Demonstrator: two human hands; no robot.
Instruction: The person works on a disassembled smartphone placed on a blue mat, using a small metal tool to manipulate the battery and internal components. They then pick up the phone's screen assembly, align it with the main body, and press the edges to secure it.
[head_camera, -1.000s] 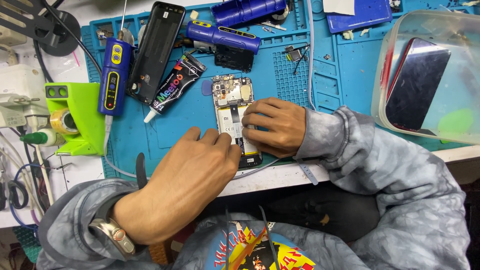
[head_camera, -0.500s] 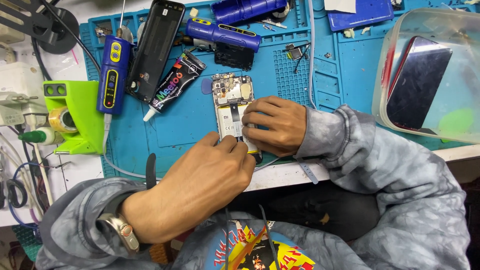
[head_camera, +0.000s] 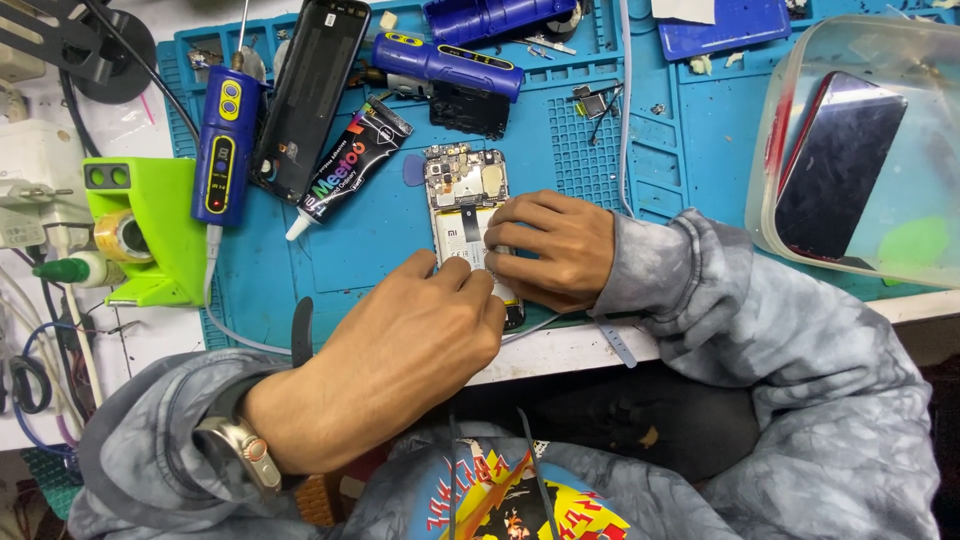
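An opened smartphone (head_camera: 464, 195) with its back removed lies on the blue work mat (head_camera: 380, 250), its circuit board and white battery exposed. My left hand (head_camera: 410, 350) rests over the phone's lower half, fingertips pressing on the battery area. My right hand (head_camera: 555, 245) grips the phone's right edge and lower part, fingers curled onto it. A watch sits on my left wrist. The phone's bottom end is hidden under both hands.
A black glue tube (head_camera: 345, 165), a black phone back cover (head_camera: 310, 95) and a blue electric screwdriver (head_camera: 225, 145) lie left of the phone. Another blue tool (head_camera: 445, 62) lies behind it. A clear tub (head_camera: 860, 150) holding a phone stands right. A green holder (head_camera: 145, 225) stands left.
My left hand has slid up and to the right onto the phone's lower half, closer to my right hand. The right hand stays on the phone.
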